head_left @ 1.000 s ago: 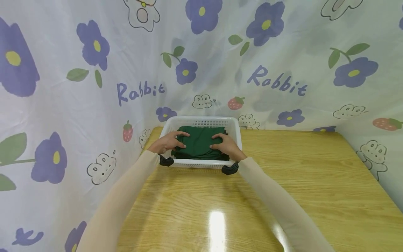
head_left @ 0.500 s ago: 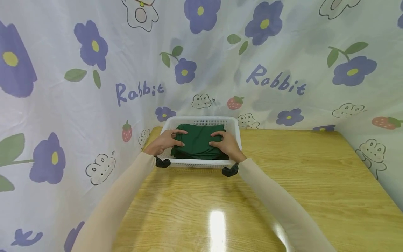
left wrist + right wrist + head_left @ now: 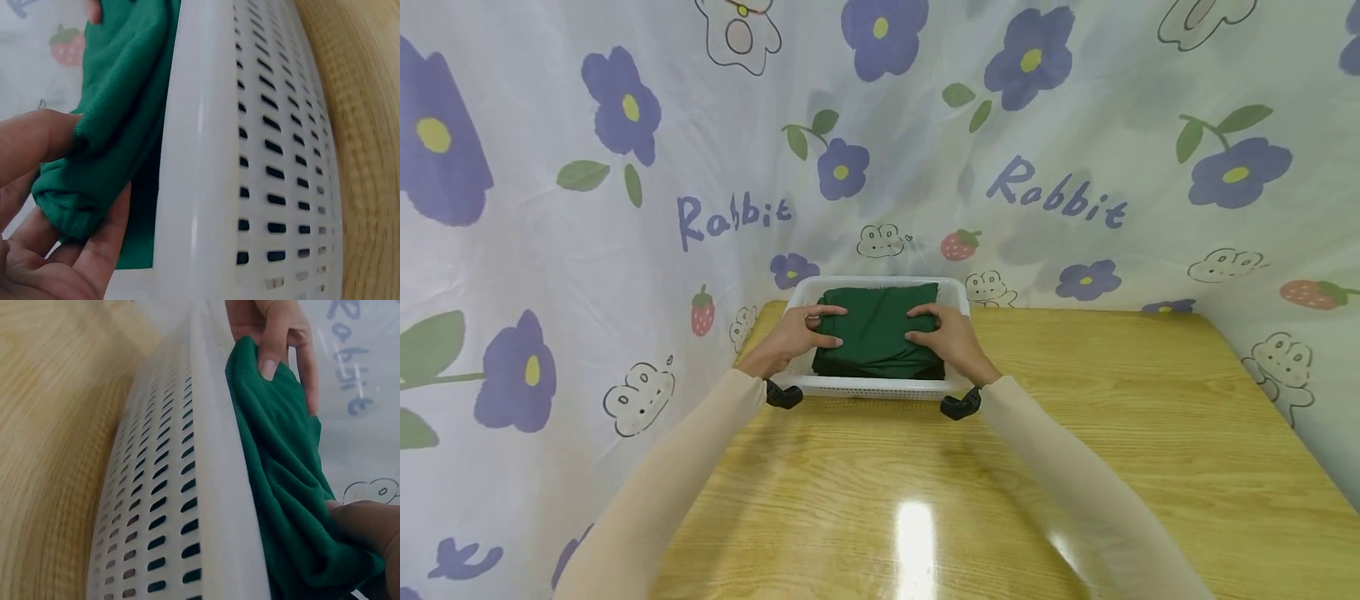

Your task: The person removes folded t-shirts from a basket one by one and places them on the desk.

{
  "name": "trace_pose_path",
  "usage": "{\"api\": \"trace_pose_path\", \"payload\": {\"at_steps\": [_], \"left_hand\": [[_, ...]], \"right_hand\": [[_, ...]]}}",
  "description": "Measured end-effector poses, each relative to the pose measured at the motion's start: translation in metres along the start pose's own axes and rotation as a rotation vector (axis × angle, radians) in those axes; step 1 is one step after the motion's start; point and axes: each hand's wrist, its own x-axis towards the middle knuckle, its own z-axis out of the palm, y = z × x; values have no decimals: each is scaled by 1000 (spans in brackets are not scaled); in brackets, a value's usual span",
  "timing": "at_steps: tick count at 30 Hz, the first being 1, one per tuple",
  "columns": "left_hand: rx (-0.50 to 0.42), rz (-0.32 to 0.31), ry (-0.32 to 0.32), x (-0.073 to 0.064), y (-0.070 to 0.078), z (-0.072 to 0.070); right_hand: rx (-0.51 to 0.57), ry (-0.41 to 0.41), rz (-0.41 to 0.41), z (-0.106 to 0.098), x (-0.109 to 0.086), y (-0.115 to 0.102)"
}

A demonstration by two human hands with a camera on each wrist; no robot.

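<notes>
we see white basket (image 3: 880, 385) on wood table (image 3: 835, 475), small holes in side. dark green cloth (image 3: 137, 247) low inside. top green cloth (image 3: 876, 329) in basket's mouth: folded, soft-looking, wrinkly. our left hand (image 3: 793, 333) pinches one end, thumb on top, fingers under. our right hand (image 3: 952, 337) pinches other end.

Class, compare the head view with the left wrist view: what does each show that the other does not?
Only the head view shows two long cream sleeves and black wrist-worn devices. Only the left wrist view shows fingers curled beneath a fold of green cloth. Both show that cloth, the left hand, the white slotted plastic basket, the yellowish wooden table and the white fabric backdrop.
</notes>
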Motion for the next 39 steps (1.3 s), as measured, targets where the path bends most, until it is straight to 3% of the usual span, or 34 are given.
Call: {"api": "trace_pose_path", "payload": {"at_steps": [20,28,39], "left_hand": [[-18,99,-16,-4,34,21],[17,149,-9,-2,50,35],[-12,207,-23,2,70,59]], "right_hand": [[-14,37,-26,-41,-16,-2],[5,60,-49,-64,-26,-2],[-14,75,-43,-97,-43,0]]}}
